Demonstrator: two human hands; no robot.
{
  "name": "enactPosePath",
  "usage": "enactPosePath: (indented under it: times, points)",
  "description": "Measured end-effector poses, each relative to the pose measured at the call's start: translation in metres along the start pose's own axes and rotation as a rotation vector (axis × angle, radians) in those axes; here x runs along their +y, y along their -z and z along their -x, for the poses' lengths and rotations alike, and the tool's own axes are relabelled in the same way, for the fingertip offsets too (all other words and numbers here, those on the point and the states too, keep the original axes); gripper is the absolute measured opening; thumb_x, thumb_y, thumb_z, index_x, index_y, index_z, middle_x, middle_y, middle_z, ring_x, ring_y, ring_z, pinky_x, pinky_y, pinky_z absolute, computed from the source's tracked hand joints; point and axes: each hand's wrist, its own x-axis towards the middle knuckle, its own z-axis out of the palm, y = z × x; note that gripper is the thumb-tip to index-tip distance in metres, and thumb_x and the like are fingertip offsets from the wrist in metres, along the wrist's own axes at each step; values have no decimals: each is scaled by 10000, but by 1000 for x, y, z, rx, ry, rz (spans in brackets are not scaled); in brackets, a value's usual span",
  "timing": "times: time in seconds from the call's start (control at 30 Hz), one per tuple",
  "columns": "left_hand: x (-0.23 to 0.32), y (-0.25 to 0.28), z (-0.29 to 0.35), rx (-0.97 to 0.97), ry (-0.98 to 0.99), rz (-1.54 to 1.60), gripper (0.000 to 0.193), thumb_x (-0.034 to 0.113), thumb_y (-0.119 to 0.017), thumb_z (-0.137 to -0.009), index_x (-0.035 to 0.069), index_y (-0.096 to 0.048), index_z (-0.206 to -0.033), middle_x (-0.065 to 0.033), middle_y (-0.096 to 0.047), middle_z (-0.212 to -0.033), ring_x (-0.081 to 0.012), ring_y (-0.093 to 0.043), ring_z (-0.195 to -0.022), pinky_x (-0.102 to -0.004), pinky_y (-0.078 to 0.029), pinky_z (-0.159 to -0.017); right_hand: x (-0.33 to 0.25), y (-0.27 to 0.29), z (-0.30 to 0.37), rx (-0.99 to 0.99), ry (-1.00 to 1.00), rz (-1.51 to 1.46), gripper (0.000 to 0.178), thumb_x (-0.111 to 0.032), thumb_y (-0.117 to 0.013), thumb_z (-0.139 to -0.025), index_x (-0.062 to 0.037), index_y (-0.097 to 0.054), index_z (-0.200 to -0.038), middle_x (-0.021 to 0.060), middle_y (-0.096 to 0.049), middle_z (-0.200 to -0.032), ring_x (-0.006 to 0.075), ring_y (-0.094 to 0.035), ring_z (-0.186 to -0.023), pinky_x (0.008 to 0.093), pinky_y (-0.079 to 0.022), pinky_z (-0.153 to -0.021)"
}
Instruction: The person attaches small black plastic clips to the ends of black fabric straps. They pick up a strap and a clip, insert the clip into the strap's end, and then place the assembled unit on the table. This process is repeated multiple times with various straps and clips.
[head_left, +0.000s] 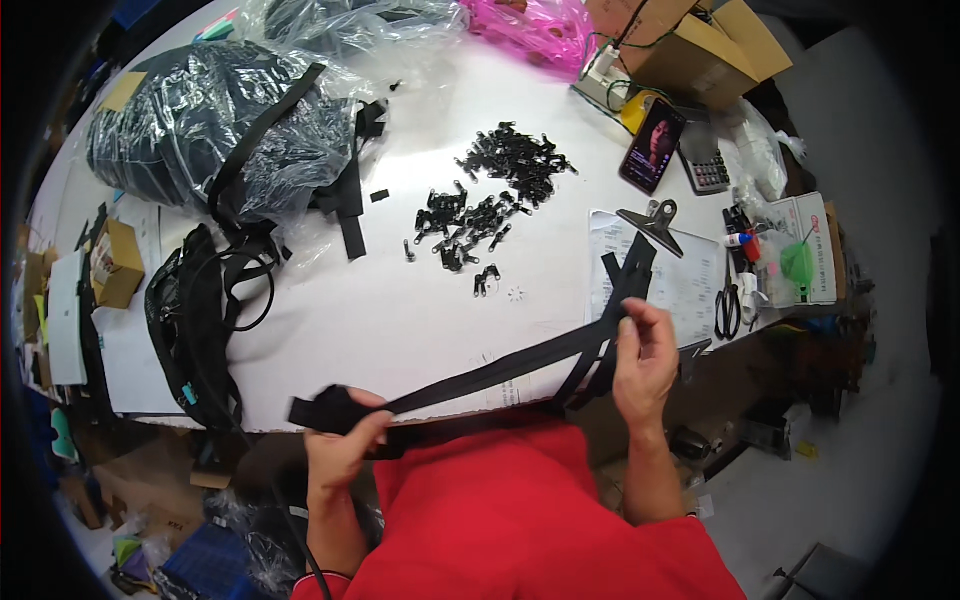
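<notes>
A long black zipper tape stretches across the near side of the table between my two hands. My left hand, at the table's front edge, is closed around its bunched, folded end. My right hand pinches the tape's other side, next to more black strips that lie over a clipboard with papers; some strips hang over the front edge. Beyond the tape, small black zipper sliders lie in a far heap and a looser nearer heap, with a few strays closer to me.
At the left are a large plastic-wrapped dark bundle and a black bag. A phone, calculator, scissors and open cardboard box occupy the right. Pink plastic lies at the back.
</notes>
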Motion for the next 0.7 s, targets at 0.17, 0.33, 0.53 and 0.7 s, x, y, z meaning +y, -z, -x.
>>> enactPosePath:
  times: [0.17,0.33,0.53,0.7]
  points:
    - [6,-20,-11,28,-120,470,161,-50,-678,-872,24,-655,-1014,-14,-587,-760,-67,-483,-604,-217,-390,-505,-14,-3,36,-808,321,189,160,-2,-686,-865,-30,-685,-1022,81,-640,-964,169,-639,-844,310,-518,-741]
    - [0,-62,-7,-360,-299,-186,411,-68,-714,-808,19,-610,-1197,-87,-719,-922,-148,-694,-817,-269,-535,-749,-68,-33,46,-804,-125,-323,159,-71,-701,-899,2,-670,-1037,101,-662,-948,170,-672,-833,290,-538,-714]
    - [6,-71,0,-347,-236,-242,453,-73,-721,-790,30,-619,-1219,-119,-724,-901,-196,-714,-806,-277,-532,-710,-46,-38,48,-851,-141,-388,128,-9,-650,-907,-4,-682,-1031,96,-679,-906,147,-694,-778,255,-541,-641]
    - [-1,-72,-9,-308,-449,-265,246,-40,-735,-823,1,-714,-1065,-116,-721,-869,-186,-693,-758,-273,-523,-691,-54,-36,45,-844,-141,-386,131,54,-635,-915,19,-686,-1031,88,-704,-944,137,-712,-840,240,-564,-728]
